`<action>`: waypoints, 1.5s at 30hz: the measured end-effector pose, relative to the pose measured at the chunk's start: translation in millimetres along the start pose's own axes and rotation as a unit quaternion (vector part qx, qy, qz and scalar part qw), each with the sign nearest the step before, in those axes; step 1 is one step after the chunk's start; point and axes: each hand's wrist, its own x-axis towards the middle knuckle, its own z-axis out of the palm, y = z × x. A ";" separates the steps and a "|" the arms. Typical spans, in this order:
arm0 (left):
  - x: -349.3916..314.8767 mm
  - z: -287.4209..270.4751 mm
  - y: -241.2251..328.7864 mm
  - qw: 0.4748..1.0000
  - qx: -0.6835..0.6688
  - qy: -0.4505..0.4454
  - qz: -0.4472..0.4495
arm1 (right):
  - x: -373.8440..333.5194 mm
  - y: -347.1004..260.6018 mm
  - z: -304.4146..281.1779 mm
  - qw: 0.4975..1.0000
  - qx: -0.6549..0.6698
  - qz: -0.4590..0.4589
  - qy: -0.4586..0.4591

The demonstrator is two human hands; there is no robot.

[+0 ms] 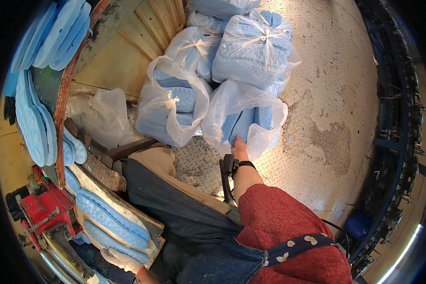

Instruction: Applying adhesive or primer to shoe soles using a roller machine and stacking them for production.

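My right hand (240,146) reaches into the mouth of a translucent plastic bag (272,111) and grips a blue shoe sole (244,124) among others standing in it. Part of its fingers is hidden behind the sole and the bag's edge. A dark band and a small black device sit at that wrist. Low on the left, my left hand (120,260), in a pale glove, lies with fingers stretched out at the bench edge. Beside it, a blue shoe sole (116,241) rests on the bench, and a thicker stack of soles (111,218) lies just beyond.
Tied bags of blue soles (253,52) are piled ahead, and another bag (168,106) stands left of mine. More soles (35,118) rest on a wood-edged shelf (64,94). A red machine (47,208) is at left. Dark machinery (397,118) lines the right of the metal floor (326,156).
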 end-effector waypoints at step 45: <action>-43.1 10.4 260.7 0.735 -0.399 -0.548 0.027 | -23.1 -88.4 28.4 0.693 -0.586 -0.375 -0.187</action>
